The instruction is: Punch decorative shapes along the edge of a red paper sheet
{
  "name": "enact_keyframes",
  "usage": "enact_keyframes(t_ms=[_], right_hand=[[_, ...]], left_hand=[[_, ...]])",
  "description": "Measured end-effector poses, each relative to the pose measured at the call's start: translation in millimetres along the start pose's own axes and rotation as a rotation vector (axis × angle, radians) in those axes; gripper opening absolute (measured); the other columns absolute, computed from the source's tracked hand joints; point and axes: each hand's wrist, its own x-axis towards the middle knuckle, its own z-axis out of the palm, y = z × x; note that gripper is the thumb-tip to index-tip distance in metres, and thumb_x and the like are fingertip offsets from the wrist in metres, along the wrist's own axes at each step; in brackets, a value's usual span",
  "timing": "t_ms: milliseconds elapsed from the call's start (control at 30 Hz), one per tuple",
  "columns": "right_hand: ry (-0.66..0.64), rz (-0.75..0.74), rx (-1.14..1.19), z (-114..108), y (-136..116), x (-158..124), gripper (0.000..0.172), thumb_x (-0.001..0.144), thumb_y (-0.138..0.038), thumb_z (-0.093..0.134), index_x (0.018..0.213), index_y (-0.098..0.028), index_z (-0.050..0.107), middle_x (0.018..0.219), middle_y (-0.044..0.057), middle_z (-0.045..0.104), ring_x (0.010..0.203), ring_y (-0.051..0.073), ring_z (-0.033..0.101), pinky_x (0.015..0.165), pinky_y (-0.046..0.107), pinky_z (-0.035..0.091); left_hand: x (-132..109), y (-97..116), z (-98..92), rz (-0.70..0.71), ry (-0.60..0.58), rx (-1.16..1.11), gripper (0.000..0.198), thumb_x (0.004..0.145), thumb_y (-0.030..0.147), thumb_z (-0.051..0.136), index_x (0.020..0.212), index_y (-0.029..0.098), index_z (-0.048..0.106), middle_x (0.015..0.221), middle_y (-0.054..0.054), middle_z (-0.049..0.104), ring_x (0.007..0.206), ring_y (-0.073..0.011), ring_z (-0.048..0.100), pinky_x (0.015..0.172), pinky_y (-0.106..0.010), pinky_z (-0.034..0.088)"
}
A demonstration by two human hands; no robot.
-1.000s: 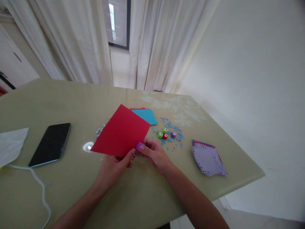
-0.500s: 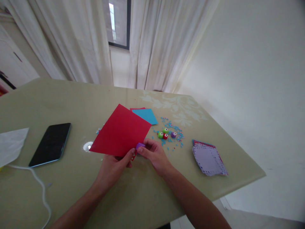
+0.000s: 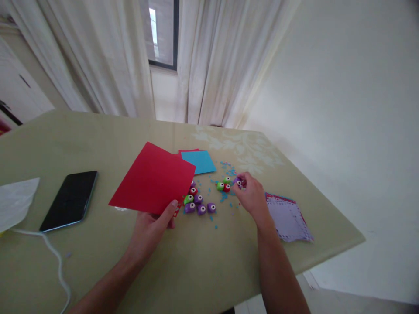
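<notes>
My left hand pinches the near edge of a red paper sheet and holds it just above the table. My right hand is out to the right, its fingertips closed around a small purple punch among the little punches lying in blue paper bits. A second cluster of small purple, green and red punches lies on the table beside the red sheet's right corner.
A blue sheet over another red one lies behind the punches. A stack of punched lilac and red papers lies near the table's right edge. A black phone, white paper and a white cable are at left.
My right hand left the red sheet and went right to the punches in the blue bits. My left hand shifted the sheet left, uncovering a cluster of punches.
</notes>
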Motion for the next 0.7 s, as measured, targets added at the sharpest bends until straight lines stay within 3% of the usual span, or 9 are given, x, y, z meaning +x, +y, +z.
enact_keyframes(t_ms=[167,300,400,567,700], right_hand=[[-0.224,-0.035,-0.225,8.1,10.0,-3.6,0.013,0.086,-0.017,0.063,0.092,-0.02,0.074,0.095,0.009,0.074,0.088,0.024,0.066,0.081,0.034,0.046],[-0.247,-0.054,-0.251,7.2,6.4,-5.2,0.013,0.089,-0.016,0.064,0.097,-0.018,0.074,0.099,0.012,0.072,0.093,0.026,0.065,0.085,0.036,0.047],[-0.206,-0.146,-0.106,0.6,-3.8,-7.7,0.009,0.092,-0.024,0.069,0.098,-0.018,0.073,0.101,0.011,0.07,0.098,0.027,0.064,0.089,0.037,0.047],[-0.585,-0.343,0.223,0.3,-24.2,-19.8,0.032,0.084,-0.034,0.084,0.112,-0.024,0.075,0.106,0.005,0.072,0.084,0.021,0.064,0.08,0.033,0.05],[-0.644,-0.347,0.198,8.1,-28.9,-24.3,0.026,0.079,-0.019,0.083,0.104,-0.025,0.078,0.098,0.003,0.073,0.084,0.02,0.066,0.081,0.033,0.049]], left_hand=[[0.8,5.1,-0.2,0.021,0.017,0.02,0.054,0.085,0.058,0.068,0.044,0.024,0.058,0.051,-0.002,0.062,0.052,-0.0173,0.059,0.052,-0.028,0.047],[2.6,3.5,-2.0,0.054,0.033,0.071,0.054,0.088,0.057,0.066,0.045,0.024,0.06,0.053,-0.002,0.062,0.056,-0.0174,0.059,0.055,-0.028,0.046],[3.8,-3.4,-2.8,0.042,0.031,0.074,0.056,0.09,0.058,0.065,0.046,0.023,0.06,0.055,-0.002,0.063,0.059,-0.0176,0.059,0.058,-0.028,0.047],[5.6,-9.6,-1.4,-0.014,0.05,-0.039,0.049,0.091,0.061,0.065,0.06,0.023,0.065,0.054,0.0,0.061,0.057,-0.0188,0.058,0.059,-0.03,0.049],[5.9,-6.0,-2.3,0.043,0.064,0.059,0.056,0.089,0.061,0.067,0.049,0.024,0.061,0.057,-0.002,0.064,0.06,-0.0183,0.061,0.061,-0.028,0.048]])
